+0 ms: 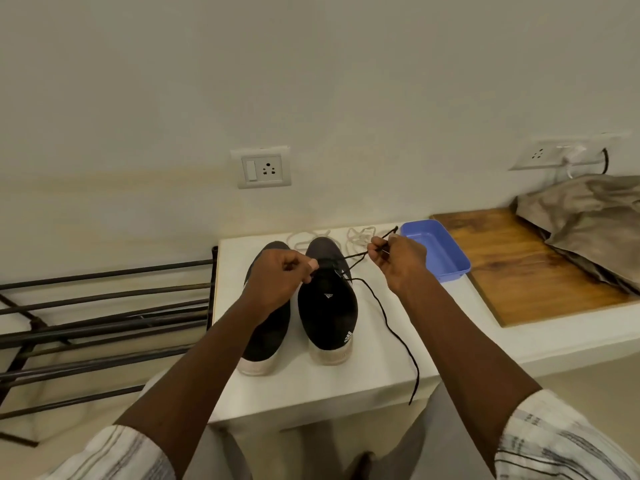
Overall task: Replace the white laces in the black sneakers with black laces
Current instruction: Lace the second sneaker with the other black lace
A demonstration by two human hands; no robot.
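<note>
Black lace (388, 320) runs from the eyelets beside our left hand (277, 277) up to our right hand (398, 259), which pinches it near the tip; the free end trails below that hand and over the white table's (346, 386) near edge. Left hand, fingers curled, pinches the eyelet area of one sneaker (327, 306); the other sneaker (266, 330) lies under that wrist. White laces (360, 237) lie loose beyond both hands, a blue tray (436, 251) just right of the right hand.
</note>
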